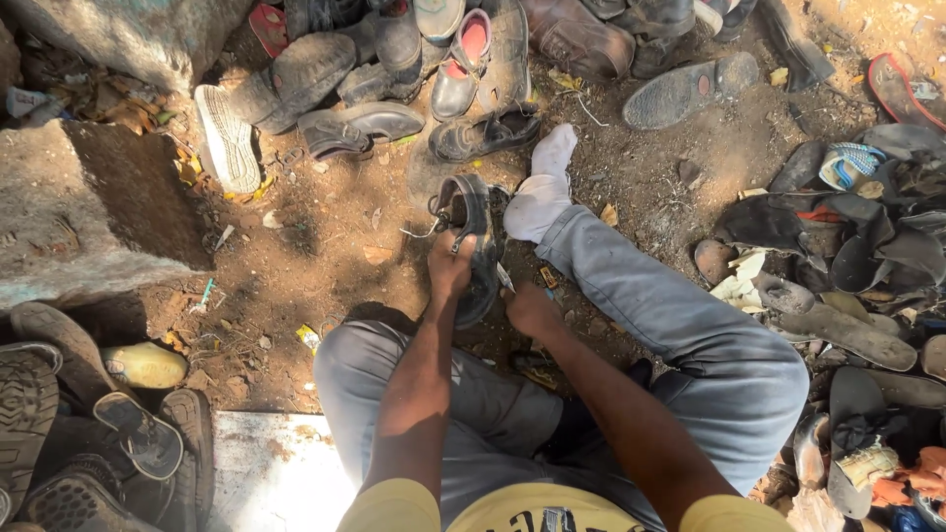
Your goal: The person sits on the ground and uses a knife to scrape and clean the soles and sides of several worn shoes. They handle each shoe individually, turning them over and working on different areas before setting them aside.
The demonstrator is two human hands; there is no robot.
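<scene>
A worn dark leather shoe (476,222) is held upright in front of my knees, its opening facing me and a loose lace hanging off its left side. My left hand (450,264) grips the shoe's left edge. My right hand (532,307) is closed at the shoe's lower right side, and a small pale tool shows between its fingers and the shoe. My right leg in grey trousers stretches forward, ending in a white sock (544,187) just right of the shoe.
Old shoes and soles are piled along the top (355,126), at the right (847,335) and at the lower left (108,433). A stone block (89,207) stands at the left. Bare dirt with scraps (325,246) lies ahead.
</scene>
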